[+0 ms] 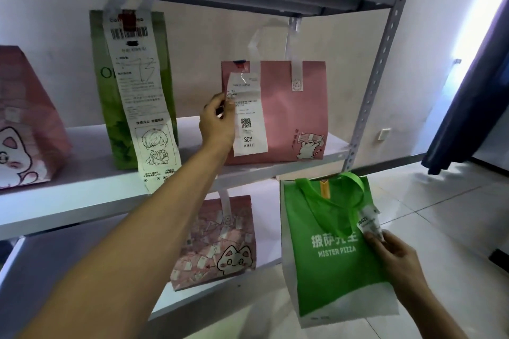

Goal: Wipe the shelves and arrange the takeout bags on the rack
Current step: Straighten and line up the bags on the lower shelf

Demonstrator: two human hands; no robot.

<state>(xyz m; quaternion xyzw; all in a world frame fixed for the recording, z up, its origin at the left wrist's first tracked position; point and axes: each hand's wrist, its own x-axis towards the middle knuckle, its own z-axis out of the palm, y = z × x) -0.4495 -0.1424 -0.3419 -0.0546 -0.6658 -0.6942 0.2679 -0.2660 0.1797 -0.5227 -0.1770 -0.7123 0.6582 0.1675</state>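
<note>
In the middle of the frame the left hand (217, 121) pinches the left edge of a white receipt (248, 115) between thumb and curled fingers. The arm reaches up from the lower left, stretched nearly straight. The receipt hangs down the front of a pink bag (292, 110) standing on the middle shelf (82, 192); it bears a QR code and the number 366.

At the lower right the right hand (396, 253) grips the right side of a green bag (330, 256), fingers curled on it and on a small white tag (370, 221), wrist bent inward. The bag hangs in the air in front of the rack, tilted, and reads MISTER PIZZA under Chinese characters.

At the upper left, on the same shelf, stands a tall green bag (110, 96) with a long receipt (140, 91) showing a barcode and a cartoon figure. A pink cat bag (217, 242) stands on the lower shelf (192, 300).
</note>
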